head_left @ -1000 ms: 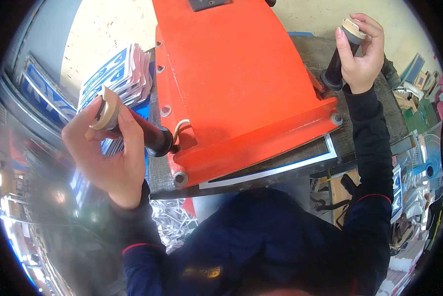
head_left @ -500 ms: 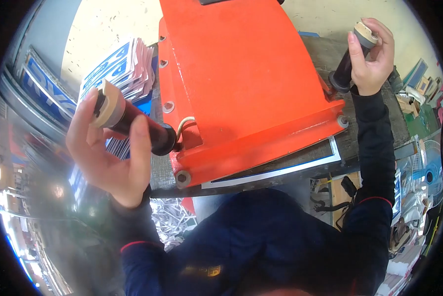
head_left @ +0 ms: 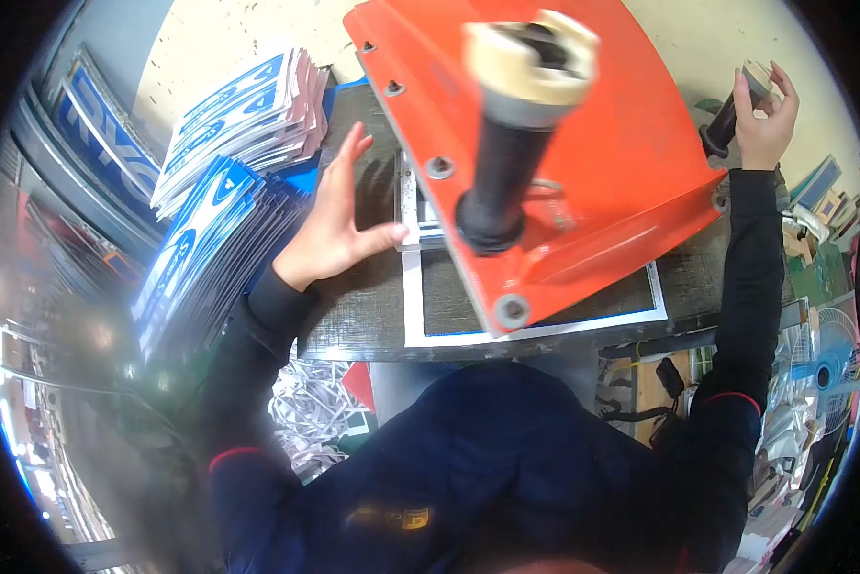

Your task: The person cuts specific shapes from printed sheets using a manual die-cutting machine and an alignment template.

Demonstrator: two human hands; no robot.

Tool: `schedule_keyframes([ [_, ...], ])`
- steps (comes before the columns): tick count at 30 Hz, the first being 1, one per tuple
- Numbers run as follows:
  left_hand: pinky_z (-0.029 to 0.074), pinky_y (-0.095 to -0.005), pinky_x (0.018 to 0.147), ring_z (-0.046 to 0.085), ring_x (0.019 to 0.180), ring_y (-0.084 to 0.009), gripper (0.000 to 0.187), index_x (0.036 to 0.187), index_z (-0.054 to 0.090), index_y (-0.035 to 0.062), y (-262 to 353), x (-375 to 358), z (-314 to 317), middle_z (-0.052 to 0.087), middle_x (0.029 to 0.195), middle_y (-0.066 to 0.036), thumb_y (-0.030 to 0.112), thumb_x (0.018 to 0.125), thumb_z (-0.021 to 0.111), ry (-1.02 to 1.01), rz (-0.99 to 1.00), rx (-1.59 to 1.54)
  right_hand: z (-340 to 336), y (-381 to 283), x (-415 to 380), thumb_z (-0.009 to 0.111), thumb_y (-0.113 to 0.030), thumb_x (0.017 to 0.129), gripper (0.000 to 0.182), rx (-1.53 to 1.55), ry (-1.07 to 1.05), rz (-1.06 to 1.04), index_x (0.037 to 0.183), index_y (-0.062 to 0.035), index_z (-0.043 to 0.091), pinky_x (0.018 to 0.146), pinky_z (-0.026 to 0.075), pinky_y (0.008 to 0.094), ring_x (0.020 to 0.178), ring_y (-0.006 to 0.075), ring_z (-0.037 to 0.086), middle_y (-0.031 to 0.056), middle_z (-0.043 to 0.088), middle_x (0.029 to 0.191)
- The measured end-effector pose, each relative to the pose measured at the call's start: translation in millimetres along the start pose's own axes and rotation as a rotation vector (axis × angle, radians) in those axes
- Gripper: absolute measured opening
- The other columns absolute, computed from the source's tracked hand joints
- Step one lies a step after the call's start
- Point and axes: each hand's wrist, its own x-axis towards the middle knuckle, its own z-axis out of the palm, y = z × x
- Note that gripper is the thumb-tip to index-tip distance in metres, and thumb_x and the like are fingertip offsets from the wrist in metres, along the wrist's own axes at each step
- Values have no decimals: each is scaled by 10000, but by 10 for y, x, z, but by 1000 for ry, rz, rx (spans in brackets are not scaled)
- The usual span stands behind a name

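A broad orange machine arm [head_left: 583,153] swings over the dark worktable [head_left: 353,320]. Its near left handle, a black grip with a cream cap [head_left: 535,86], stands out from the arm with no hand on it. My left hand [head_left: 339,210] is open, fingers spread, left of the arm, its thumb tip at the edge of a white-bordered sheet [head_left: 413,306] partly hidden beneath the arm. On the far right, my right hand [head_left: 767,120] is closed around the matching right handle [head_left: 722,131].
A stack of blue-and-white printed pieces [head_left: 200,253] lies by my left forearm, with another printed stack [head_left: 229,124] behind it. White paper shreds [head_left: 310,416] are below the table's near edge. A blue fan [head_left: 825,373] stands at the right.
The orange arm has swung to the right, uncovering more of the bordered sheet. My left hand has let go of the left handle; my right hand moved right with its handle.
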Motion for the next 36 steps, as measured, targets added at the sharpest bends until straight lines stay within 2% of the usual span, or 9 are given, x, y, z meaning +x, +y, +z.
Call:
schedule_keyframes([
  [5, 197, -464, 1211, 243, 1483, -385, 1334, 1590, 76, 10, 38, 3, 86, 241, 1591, -264, 465, 652, 908, -68, 1, 243, -60, -441, 20, 780, -336, 867, 630, -686, -135, -362, 1343, -5, 534, 1072, 410, 422, 1298, 321, 491, 215, 513, 1370],
  [6, 176, -630, 1171, 252, 1464, -456, 1353, 1594, 117, 71, 57, 0, 89, 289, 1548, -281, 581, 609, 893, -69, 14, 243, -100, -530, -6, 657, -412, 949, 594, -458, -249, -354, 1370, -15, 525, 1113, 356, 432, 1316, 324, 482, 197, 506, 1412],
  [7, 176, -630, 1171, 252, 1464, -456, 1353, 1594, 117, 71, 67, -11, 105, 289, 1548, -281, 581, 609, 893, -74, 8, 239, -144, -655, -69, 657, -412, 949, 594, -457, -257, -351, 1370, -15, 525, 1113, 356, 432, 1316, 324, 482, 197, 506, 1412],
  [9, 163, -679, 1154, 240, 1470, -459, 1331, 1598, 131, 109, 81, -13, 129, 283, 1562, -267, 597, 613, 883, -90, 36, 302, -191, -953, -191, 460, -502, 1018, 628, 348, -475, 225, 1383, 5, 514, 1113, 358, 419, 1340, 312, 468, 195, 492, 1450],
  [10, 163, -679, 1154, 240, 1470, -459, 1331, 1598, 131, 109, 74, -11, 129, 283, 1562, -267, 597, 613, 883, -92, 37, 304, -128, -1056, -323, 307, -546, 1037, 705, 529, -291, 448, 1382, 38, 504, 1093, 371, 396, 1287, 293, 526, 203, 542, 1404],
  [13, 159, -676, 1159, 242, 1469, -462, 1325, 1596, 131, 95, 52, -20, 131, 283, 1571, -254, 597, 623, 877, -94, 6, 312, -195, -1287, -201, 306, -524, 1046, 699, 872, -602, 365, 1388, 60, 480, 1053, 396, 382, 1181, 284, 600, 217, 614, 1300],
  [18, 167, -670, 1159, 250, 1467, -465, 1309, 1591, 145, 72, 110, -25, 122, 311, 1558, -256, 584, 634, 876, -90, -36, 328, -102, -1023, -156, 501, -326, 1042, 336, 923, -427, 723, 1039, -3, 591, 743, 453, 296, 746, 155, 541, 32, 516, 760],
  [22, 173, -572, 1188, 286, 1462, -427, 1287, 1590, 168, 68, 127, -17, 118, 307, 1566, -241, 529, 628, 888, -109, -51, 357, -101, -397, -47, 612, -223, 995, 204, 847, -382, 787, 949, -25, 590, 688, 451, 282, 692, 145, 532, 16, 503, 714],
  [36, 174, -662, 1160, 284, 1453, -464, 1311, 1579, 193, 61, 88, 2, 117, 359, 1521, -269, 582, 601, 893, -104, -53, 310, 111, 808, 174, 753, -191, 869, 204, 448, -40, 832, 862, -44, 613, 647, 483, 301, 681, 158, 605, 27, 592, 740],
])
